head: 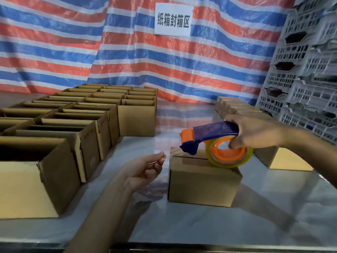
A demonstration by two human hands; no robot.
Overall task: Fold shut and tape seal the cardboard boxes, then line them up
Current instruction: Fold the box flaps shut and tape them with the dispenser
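Note:
A small cardboard box with its flaps folded down stands in the middle of the table. On its top rests a blue and orange tape dispenser with a roll of clear tape. My right hand grips the dispenser's handle from the right. My left hand is just left of the box, palm up, and pinches the free end of the clear tape between thumb and fingertips. The tape strip runs from the dispenser's nose across the box's left edge.
Several rows of open cardboard boxes fill the table's left side. A line of closed boxes runs along the right, one near my right forearm. Stacked grey plastic crates stand at the far right. A striped tarp hangs behind.

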